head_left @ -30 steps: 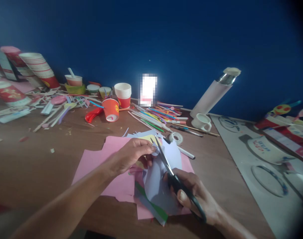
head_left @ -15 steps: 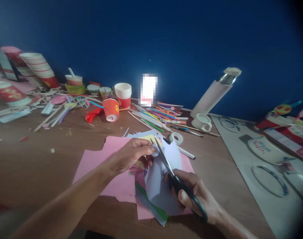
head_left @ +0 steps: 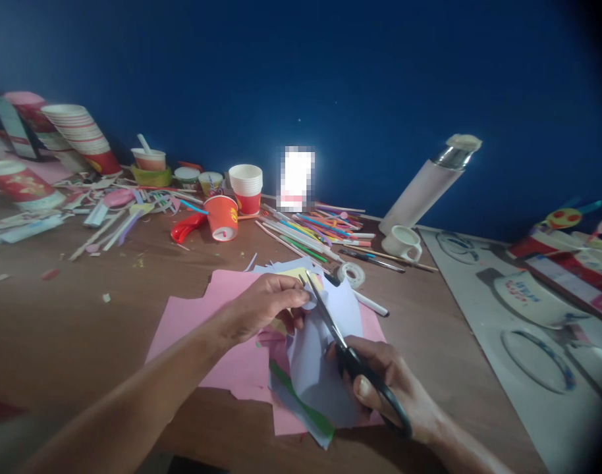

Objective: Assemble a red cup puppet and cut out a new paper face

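Observation:
My left hand (head_left: 269, 304) is closed, pinching the edge of a pale lavender sheet of paper (head_left: 325, 372) between thumb and fingers. In my right hand (head_left: 387, 375) is a pair of black-handled scissors (head_left: 349, 361), fingers through the loops. Their blades are slightly parted and lie at the sheet's upper edge, right beside my left fingertips. Below the sheet spread pink papers (head_left: 187, 336), a green strip (head_left: 301, 401) and a piece of yellow paper (head_left: 295, 273). Part of the lavender sheet is hidden behind the scissors and my right hand.
Beyond the papers lie a tape roll (head_left: 351, 274), a white marker (head_left: 373, 303) and a heap of pens and sticks (head_left: 325, 230). An orange paper cup (head_left: 220, 217), stacked cups (head_left: 246, 187), a white mug (head_left: 402, 243) and a leaning flask (head_left: 424, 184) stand at the back.
The scissor blades look slightly closer together. Both hands otherwise keep their places, and the whole view has shifted a few pixels.

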Demonstrator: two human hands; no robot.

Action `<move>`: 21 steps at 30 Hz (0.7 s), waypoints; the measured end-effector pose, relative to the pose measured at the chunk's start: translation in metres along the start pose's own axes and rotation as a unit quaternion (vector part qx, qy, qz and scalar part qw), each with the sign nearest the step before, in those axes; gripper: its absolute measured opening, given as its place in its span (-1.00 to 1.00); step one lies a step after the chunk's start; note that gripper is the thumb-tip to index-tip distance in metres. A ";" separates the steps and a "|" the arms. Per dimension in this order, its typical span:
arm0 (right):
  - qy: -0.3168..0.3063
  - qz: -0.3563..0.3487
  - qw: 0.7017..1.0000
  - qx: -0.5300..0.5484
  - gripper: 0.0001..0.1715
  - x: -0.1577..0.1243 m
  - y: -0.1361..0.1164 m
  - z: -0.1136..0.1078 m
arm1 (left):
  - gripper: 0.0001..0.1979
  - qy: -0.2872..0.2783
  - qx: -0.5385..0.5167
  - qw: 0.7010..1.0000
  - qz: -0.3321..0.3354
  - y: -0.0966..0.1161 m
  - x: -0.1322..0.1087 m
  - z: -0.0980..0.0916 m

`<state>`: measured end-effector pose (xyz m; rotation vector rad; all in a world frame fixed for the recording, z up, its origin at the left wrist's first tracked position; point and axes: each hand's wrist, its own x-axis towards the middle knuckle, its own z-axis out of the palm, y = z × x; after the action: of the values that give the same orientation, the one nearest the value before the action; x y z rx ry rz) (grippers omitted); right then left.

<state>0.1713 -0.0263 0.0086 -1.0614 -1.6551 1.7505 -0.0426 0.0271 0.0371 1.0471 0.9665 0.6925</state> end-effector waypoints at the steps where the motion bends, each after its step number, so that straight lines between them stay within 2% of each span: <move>1: 0.000 0.000 1.000 0.000 -0.38 0.000 0.000 0.000 | -0.82 0.000 0.001 1.000 0.000 0.000 0.000 0.000; 6: 0.004 0.001 1.000 -0.004 -0.39 -0.001 0.002 0.000 | -0.82 -0.008 0.002 1.000 -0.016 0.001 0.000 -0.001; 21: 0.002 0.015 1.000 0.004 -0.38 0.001 -0.001 0.001 | -0.81 -0.014 0.014 1.000 -0.004 0.000 0.001 -0.003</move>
<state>0.1696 -0.0264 0.0095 -1.0906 -1.6359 1.7720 -0.0448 0.0289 0.0363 1.0737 0.9572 0.6576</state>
